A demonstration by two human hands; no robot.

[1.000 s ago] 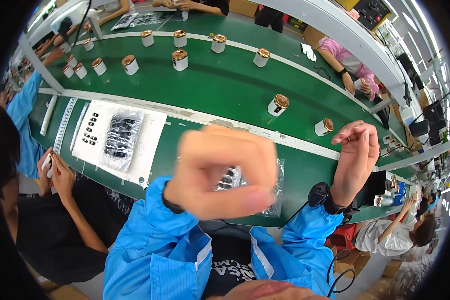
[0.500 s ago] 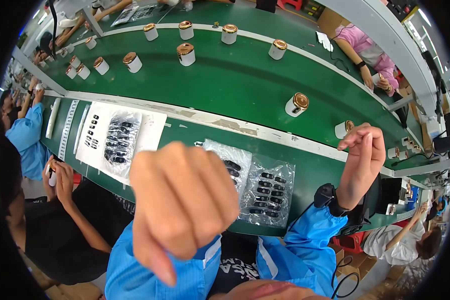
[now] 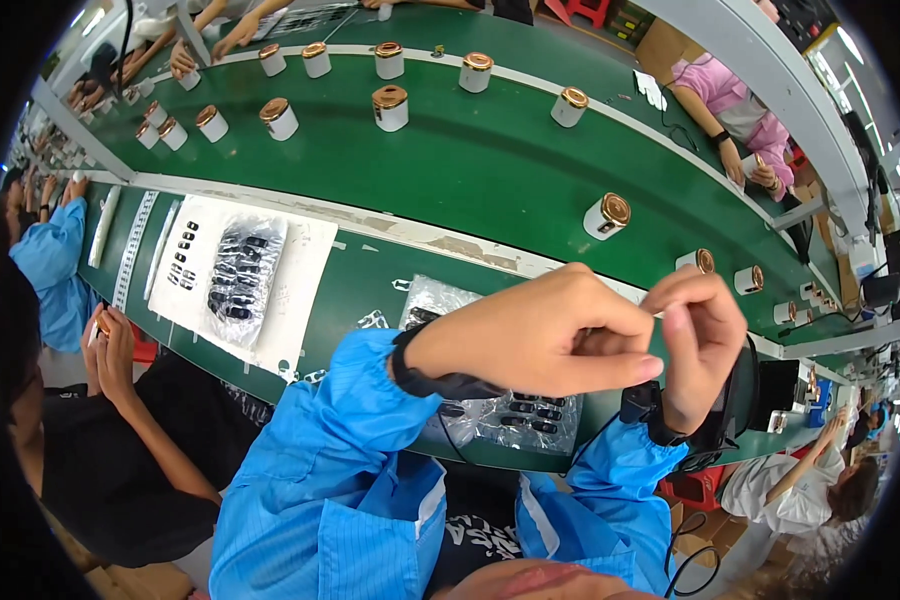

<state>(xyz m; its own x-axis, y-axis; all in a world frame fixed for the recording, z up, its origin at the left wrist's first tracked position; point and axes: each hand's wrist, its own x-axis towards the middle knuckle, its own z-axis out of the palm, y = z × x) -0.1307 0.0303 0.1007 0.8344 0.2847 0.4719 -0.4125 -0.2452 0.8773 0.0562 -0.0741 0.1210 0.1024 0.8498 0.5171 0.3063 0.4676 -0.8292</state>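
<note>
Hand (L) (image 3: 545,335) curled nr R hand (image 3: 705,335); bagged blk parts (image 3: 542,426) below.

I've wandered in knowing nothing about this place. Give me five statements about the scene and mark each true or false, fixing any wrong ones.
1. The person's left hand and right hand are close together. True.
2. The person wears red sleeves. False: the sleeves are blue.
3. Several white containers with copper-coloured tops sit on the green surface. True.
4. The clear bag on the white sheet lies to the right of both hands. False: the clear bag, holding dark pieces, lies on the white sheet to their left.
5. A black device is worn on the right wrist. True.
</note>
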